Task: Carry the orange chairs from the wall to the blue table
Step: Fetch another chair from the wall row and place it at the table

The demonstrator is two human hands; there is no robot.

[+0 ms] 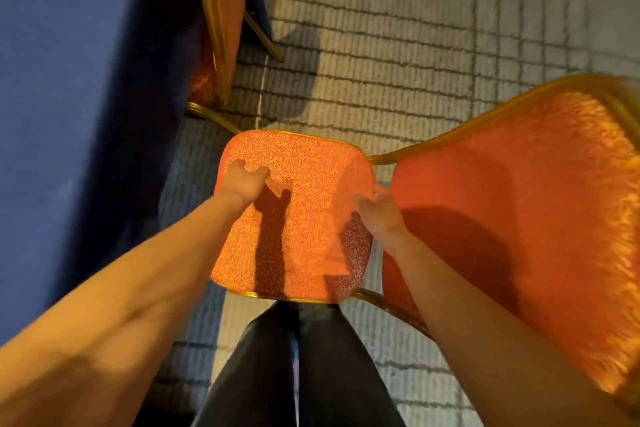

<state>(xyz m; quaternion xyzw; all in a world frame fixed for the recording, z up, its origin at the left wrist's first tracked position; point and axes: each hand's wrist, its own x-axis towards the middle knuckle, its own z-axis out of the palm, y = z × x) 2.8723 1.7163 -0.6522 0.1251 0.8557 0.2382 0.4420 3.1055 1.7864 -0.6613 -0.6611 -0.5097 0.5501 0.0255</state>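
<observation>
Dark trousers (pixel 277 374) are showing at 6 o'clock, straight below the camera, and two bare arms are reaching forward from 7 and 5 o'clock to the chair (pixel 298 218). The left hand (pixel 242 184) is gripping the seat's left edge, fingers curled over the padding. The right hand (pixel 379 210) is clutching the seat's right edge just beside the back (pixel 519 218), though blur is hiding how its fingers are lying. The chair is sitting at the centre, just in front of the legs, with its back pointing toward 3 o'clock; whether its feet are touching the carpet (pixel 415 62) cannot be told. Farther off, at 11 o'clock, a second chair (pixel 225 10) is standing close against the table (pixel 69 80), whose blue cloth is filling the 9 o'clock side. Trouble looks likeliest from the grip: soft padding is giving little purchase, and the heavier back could be tipping the load toward 3 o'clock and twisting it out of the right hand. The hidden feet could also be catching the second chair's frame, the cloth or the person's shins while the chair is nearing the table. By count: two chairs, one table, two hands.
</observation>
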